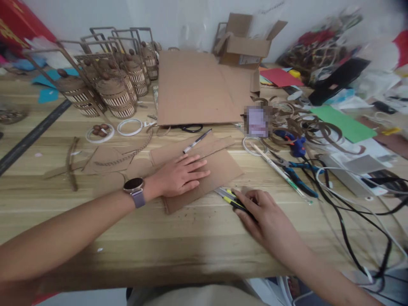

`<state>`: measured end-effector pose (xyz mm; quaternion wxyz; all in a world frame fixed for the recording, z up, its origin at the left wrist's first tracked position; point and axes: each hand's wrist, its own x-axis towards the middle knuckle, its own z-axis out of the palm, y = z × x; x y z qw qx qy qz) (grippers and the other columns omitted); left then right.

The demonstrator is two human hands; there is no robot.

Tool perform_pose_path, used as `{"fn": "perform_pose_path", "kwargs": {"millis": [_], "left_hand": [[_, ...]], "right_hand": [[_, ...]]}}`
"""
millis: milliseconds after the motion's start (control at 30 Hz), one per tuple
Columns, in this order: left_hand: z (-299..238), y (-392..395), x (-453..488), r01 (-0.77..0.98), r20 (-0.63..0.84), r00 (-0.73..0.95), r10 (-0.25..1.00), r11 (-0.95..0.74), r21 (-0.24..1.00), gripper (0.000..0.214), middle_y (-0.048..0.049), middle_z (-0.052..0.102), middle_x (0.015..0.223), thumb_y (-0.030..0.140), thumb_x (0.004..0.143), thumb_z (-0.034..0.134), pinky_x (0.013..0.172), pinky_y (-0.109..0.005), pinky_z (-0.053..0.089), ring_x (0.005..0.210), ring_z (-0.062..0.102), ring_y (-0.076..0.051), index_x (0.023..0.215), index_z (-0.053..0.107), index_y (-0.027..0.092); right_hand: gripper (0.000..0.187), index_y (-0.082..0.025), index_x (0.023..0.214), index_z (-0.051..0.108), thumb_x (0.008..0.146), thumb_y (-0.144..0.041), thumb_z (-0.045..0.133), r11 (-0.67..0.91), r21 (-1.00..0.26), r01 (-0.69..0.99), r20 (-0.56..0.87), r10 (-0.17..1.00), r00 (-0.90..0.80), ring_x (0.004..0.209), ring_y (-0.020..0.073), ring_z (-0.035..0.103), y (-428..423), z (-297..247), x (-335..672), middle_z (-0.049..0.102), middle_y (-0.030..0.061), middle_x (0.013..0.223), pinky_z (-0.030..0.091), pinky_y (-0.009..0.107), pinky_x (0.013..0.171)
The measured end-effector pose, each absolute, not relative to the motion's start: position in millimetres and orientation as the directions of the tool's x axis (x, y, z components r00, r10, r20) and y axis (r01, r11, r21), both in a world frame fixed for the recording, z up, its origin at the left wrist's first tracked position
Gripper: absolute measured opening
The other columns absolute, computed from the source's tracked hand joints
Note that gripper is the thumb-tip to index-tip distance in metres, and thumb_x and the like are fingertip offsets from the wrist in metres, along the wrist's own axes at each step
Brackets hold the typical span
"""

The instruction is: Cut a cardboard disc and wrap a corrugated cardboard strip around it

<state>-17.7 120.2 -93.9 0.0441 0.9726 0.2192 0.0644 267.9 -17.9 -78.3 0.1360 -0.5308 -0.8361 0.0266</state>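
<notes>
My left hand lies flat with its fingers spread on a piece of brown cardboard. In my right hand is a yellow and black utility knife, its blade pointing left toward the near edge of the cardboard. Whether the blade touches the board I cannot tell. A pen rests beyond my left fingers, beside a narrow cardboard strip. Small dark crumbs are scattered on the wooden table just below the cardboard.
Several woven lantern-like canisters with tall handles stand at the back left. Behind my hands lies a large cardboard sheet, with an open box beyond it. Pliers, a glue gun and loose cables crowd the right side.
</notes>
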Motion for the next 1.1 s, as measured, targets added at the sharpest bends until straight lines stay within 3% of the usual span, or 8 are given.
{"fn": "perform_pose_path", "kwargs": {"millis": [733, 1100], "left_hand": [[-90, 119, -16, 0.448, 0.104, 0.880, 0.464, -0.882, 0.150, 0.047, -0.0032, 0.039, 0.160, 0.038, 0.107, 0.029, 0.123, -0.045, 0.020, 0.150, 0.027, -0.026, 0.149, 0.046, 0.027], [-90, 119, -16, 0.450, 0.116, 0.874, 0.472, -0.876, 0.173, 0.047, -0.0030, 0.040, 0.159, 0.038, 0.107, 0.027, 0.123, -0.044, 0.020, 0.149, 0.028, -0.024, 0.148, 0.047, 0.027]], "right_hand": [[0.039, -0.017, 0.132, 0.062, 0.098, -0.029, 0.049, 0.460, -0.249, 0.852, 0.173, 0.887, -0.428, 0.084, 0.0251, 0.061, -32, -75, 232, 0.061, 0.0123, 0.095, 0.059, 0.039, 0.070], [0.041, -0.008, 0.133, 0.060, 0.096, -0.025, 0.051, 0.505, -0.227, 0.833, 0.160, 0.863, -0.479, 0.083, 0.0258, 0.061, -40, -78, 219, 0.061, 0.0138, 0.094, 0.061, 0.042, 0.069]]}}
